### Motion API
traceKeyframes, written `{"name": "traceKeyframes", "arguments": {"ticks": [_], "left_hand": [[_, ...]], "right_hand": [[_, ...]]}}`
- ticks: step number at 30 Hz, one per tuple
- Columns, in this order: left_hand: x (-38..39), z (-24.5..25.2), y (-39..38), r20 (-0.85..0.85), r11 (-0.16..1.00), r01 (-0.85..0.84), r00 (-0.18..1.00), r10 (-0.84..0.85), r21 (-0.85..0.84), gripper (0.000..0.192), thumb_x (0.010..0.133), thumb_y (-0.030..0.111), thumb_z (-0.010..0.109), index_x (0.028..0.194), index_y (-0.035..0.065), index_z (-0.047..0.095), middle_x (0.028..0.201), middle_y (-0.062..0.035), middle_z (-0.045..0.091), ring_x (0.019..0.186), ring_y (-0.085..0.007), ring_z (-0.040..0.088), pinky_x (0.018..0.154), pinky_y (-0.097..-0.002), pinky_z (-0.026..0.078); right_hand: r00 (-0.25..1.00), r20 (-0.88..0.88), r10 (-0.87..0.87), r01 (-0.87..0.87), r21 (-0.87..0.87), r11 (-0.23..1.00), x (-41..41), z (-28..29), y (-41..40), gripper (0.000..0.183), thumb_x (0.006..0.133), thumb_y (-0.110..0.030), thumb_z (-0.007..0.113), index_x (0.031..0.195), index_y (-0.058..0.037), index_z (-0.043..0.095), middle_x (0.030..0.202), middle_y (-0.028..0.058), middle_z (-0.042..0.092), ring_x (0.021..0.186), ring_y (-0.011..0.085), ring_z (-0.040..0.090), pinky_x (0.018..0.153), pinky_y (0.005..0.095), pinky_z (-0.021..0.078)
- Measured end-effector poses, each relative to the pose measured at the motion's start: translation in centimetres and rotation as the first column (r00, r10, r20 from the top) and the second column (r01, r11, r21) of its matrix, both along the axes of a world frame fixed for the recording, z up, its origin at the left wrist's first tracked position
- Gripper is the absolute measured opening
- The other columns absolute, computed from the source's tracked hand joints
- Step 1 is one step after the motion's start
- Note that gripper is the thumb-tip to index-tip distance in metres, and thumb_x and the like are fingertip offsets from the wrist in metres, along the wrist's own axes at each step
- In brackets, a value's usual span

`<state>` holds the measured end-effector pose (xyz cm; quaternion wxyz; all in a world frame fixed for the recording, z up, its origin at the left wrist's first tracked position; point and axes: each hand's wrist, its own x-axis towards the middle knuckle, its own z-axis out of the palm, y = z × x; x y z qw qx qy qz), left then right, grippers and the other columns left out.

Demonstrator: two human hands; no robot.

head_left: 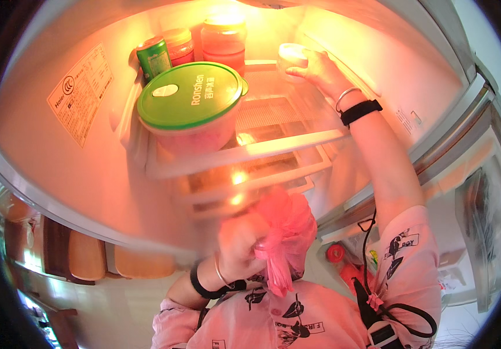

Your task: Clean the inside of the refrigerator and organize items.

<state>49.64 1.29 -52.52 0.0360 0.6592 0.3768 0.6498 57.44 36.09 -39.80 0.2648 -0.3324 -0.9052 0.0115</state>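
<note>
An open, lit refrigerator is before me. My right hand (pixel 320 72) reaches to the back right of its upper glass shelf, fingers closed around a small white-lidded jar (pixel 292 59). My left hand (pixel 241 244), low in front of my chest, grips a knotted pink plastic bag (pixel 287 240); what is in the bag cannot be told. On the shelf's left side sits a round food container with a green lid (pixel 193 94). Behind it are a green drink can (pixel 154 59), a jar with red contents (pixel 180 46) and a taller lidded jar (pixel 223 43).
The shelf's front edge (pixel 250 152) runs below the green-lidded container, with more shelves under it. The open refrigerator door (pixel 490 209) is at the right. A red-capped bottle (pixel 335 253) lies low at the right. Wooden chairs (pixel 143 261) stand at the lower left.
</note>
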Motion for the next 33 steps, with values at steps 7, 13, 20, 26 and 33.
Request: {"name": "traceKeyframes", "arguments": {"ticks": [7, 13, 20, 26, 33], "left_hand": [[-0.7, 0.0, -0.3, -0.061, 0.999, 0.033, 0.997, -0.035, -0.038, 0.031, 0.071, 0.009, 0.078, 0.084, 0.0094, 0.049, 0.066, -0.0063, 0.056, 0.051, -0.0193, 0.053, 0.048, -0.0287, 0.044], [-0.9, -0.8, -1.0, -0.036, 0.998, -0.025, 0.999, 0.022, -0.066, 0.029, 0.07, 0.006, 0.075, 0.083, 0.009, 0.049, 0.064, -0.0058, 0.054, 0.05, -0.0214, 0.052, 0.048, -0.0297, 0.044], [-1.0, -0.9, -1.1, -0.069, 0.997, -0.057, 0.996, 0.054, -0.052, 0.028, 0.072, 0.006, 0.075, 0.084, 0.0082, 0.051, 0.064, -0.0061, 0.054, 0.052, -0.022, 0.054, 0.049, -0.0297, 0.045], [-0.7, -1.3, -2.1, -0.032, 0.99, -0.045, 0.999, 0.041, -0.137, 0.023, 0.071, 0.005, 0.071, 0.086, 0.0061, 0.054, 0.072, -0.0083, 0.053, 0.061, -0.0263, 0.055, 0.054, -0.0341, 0.045], [-0.1, 2.2, -2.2, -0.012, 0.972, -0.203, 0.979, 0.203, -0.121, 0.024, 0.079, 0.009, 0.073, 0.082, 0.0074, 0.05, 0.074, -0.0005, 0.054, 0.065, -0.0085, 0.048, 0.064, -0.0255, 0.046]], "right_hand": [[0.989, -0.125, -0.078, 0.085, 0.052, 0.995, -1.9, -1.5, 3.7, 0.053, 0.076, -0.026, 0.074, 0.12, -0.0008, 0.058, 0.112, 0.0193, 0.063, 0.104, 0.0305, 0.06, 0.09, 0.0374, 0.0467], [0.976, -0.158, -0.147, 0.162, 0.084, 0.983, -3.3, -2.0, 4.6, 0.06, 0.072, -0.022, 0.078, 0.122, 0.0015, 0.054, 0.114, 0.0212, 0.062, 0.108, 0.032, 0.059, 0.093, 0.0382, 0.0465], [0.97, -0.182, -0.159, 0.175, 0.074, 0.982, -2.5, -2.7, 6.6, 0.067, 0.075, -0.02, 0.077, 0.131, 0.0005, 0.045, 0.111, 0.0205, 0.062, 0.1, 0.0284, 0.063, 0.083, 0.0357, 0.0516], [0.944, -0.323, -0.073, -0.025, -0.289, 0.957, -1.6, 1.4, -2.4, 0.065, 0.083, -0.021, 0.07, 0.134, 0.0042, 0.039, 0.092, 0.0121, 0.061, 0.062, 0.0144, 0.063, 0.053, 0.0243, 0.0522], [0.835, -0.539, -0.108, -0.199, -0.48, 0.854, 7.0, -2.7, -18.5, 0.036, 0.091, -0.019, 0.061, 0.122, -0.0026, 0.056, 0.093, 0.0092, 0.062, 0.063, 0.0139, 0.065, 0.053, 0.0221, 0.0517]]}}
